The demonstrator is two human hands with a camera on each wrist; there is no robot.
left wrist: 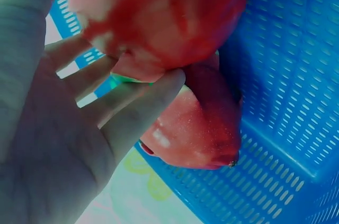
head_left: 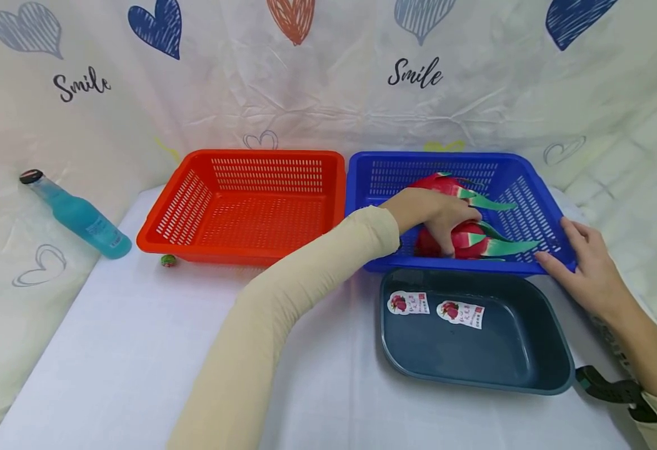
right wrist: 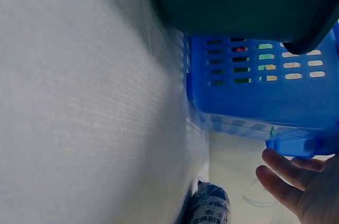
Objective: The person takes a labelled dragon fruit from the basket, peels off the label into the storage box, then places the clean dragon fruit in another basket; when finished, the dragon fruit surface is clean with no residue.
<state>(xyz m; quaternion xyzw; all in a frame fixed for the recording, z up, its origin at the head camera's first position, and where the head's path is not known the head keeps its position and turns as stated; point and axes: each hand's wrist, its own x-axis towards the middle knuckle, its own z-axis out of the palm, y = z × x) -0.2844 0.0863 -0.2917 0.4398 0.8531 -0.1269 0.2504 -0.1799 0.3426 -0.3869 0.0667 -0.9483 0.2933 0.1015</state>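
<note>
In the blue basket (head_left: 384, 164), my left hand (head_left: 446, 212) reaches down over the front dragon fruit (head_left: 469, 240) and grips it, thumb on the near side and fingers behind. A second dragon fruit (head_left: 437, 182) lies behind it, its green leaf tips pointing right. From the left wrist view, the held dragon fruit (left wrist: 164, 17) sits against my fingers, with the other (left wrist: 196, 128) beyond. My right hand (head_left: 592, 269) holds the basket's front right corner; its fingers (right wrist: 286, 173) come up to the rim from outside in the right wrist view.
Right in front of the blue basket stands a dark tray (head_left: 474, 356) bearing two labels (head_left: 460, 314). To the left are a red basket (head_left: 244, 251), a small green-and-red item (head_left: 167, 260) and a bottle of blue liquid (head_left: 89, 225). A printed packet (right wrist: 211, 205) lies near my right forearm.
</note>
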